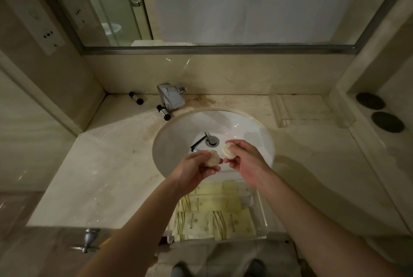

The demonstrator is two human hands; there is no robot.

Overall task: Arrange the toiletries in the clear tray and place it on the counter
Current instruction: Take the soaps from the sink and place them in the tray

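- Left hand: fingers curled round a small round wrapped soap, palm turned up and inward, thumb on top of it.
- Right hand: pinching a second round wrapped soap, disc face toward the camera, between thumb and fingertips.
- The two soaps sit just beside each other, nearly touching, held over the front half of the sink.
- Both forearms reach up from the bottom of frame and converge over the basin; wrists roughly level, hands close together.
- Clear tray: on the front edge of the worktop, right below the hands, partly hidden by the forearms.
- Inside the tray: cream-yellow sachets with striped print, laid flat in rows. At least four visible; exact count unclear because the arms cover part of the tray.
- Count: 2 soaps in hand, 1 tray.
- Two small clear bottles with black caps: one lying in the back-left corner, one lying beside the tap.
- Second clear tray-like shape at the back right of the worktop; contents not discernible.
- Two dark round discs on the ledge at far right.
- Mirror above the backsplash.
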